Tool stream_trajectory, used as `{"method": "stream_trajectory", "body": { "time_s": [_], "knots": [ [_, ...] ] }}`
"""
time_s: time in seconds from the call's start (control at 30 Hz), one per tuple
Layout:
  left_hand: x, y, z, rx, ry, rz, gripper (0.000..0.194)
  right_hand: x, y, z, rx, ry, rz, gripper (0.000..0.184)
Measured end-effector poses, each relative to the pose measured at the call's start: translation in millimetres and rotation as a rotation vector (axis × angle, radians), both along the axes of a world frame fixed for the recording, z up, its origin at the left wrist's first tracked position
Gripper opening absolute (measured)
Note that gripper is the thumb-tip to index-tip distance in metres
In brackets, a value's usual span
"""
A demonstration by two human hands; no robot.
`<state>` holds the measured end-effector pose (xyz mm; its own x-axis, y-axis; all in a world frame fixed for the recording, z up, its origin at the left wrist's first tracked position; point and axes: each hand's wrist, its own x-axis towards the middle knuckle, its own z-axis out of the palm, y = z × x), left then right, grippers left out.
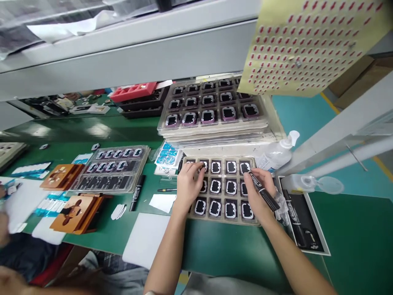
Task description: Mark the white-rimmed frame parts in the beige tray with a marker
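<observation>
A clear plastic tray (222, 176) lies before me, holding rows of small square watch-like frames (231, 187) with white rims and black centres. My left hand (190, 184) is over its left back corner, thumb and forefinger pinched together at a frame there. What lies between those fingertips is hidden. In my right hand (260, 190) is a black marker pen (264, 192), slanted across the fingers with one end toward the wrist. The fingertips of that hand are at the frame (245, 167) in the back right cell.
Behind the tray rises a stack of filled trays (211, 131). A pump bottle (278, 153) and a black box (302, 221) stand at the right. Leftward are another tray (107, 178), a marker (137, 192), wooden fixtures (73, 213) and a co-worker's arm. A sticker sheet (301, 49) hangs above.
</observation>
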<state>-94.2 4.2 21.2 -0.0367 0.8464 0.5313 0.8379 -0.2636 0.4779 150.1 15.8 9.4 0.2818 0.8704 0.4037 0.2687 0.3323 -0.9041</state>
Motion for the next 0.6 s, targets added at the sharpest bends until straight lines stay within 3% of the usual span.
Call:
{"method": "stream_trajectory", "body": {
  "time_s": [0.27,0.43,0.6],
  "knots": [
    [43.9,-3.7,1.0,-0.087,0.083,-0.176,0.023,3.9,2.8,-5.3,-0.059,-0.067,0.013,0.037],
    [54.6,-3.1,-0.5,-0.124,0.167,-0.144,0.026,-0.7,0.7,-3.8,-0.094,-0.031,-0.001,0.045],
    [55.2,-3.2,-3.0,-0.137,0.253,-0.058,0.026,11.6,14.2,-13.5,-0.247,-0.01,0.007,0.058]
  ]
}}
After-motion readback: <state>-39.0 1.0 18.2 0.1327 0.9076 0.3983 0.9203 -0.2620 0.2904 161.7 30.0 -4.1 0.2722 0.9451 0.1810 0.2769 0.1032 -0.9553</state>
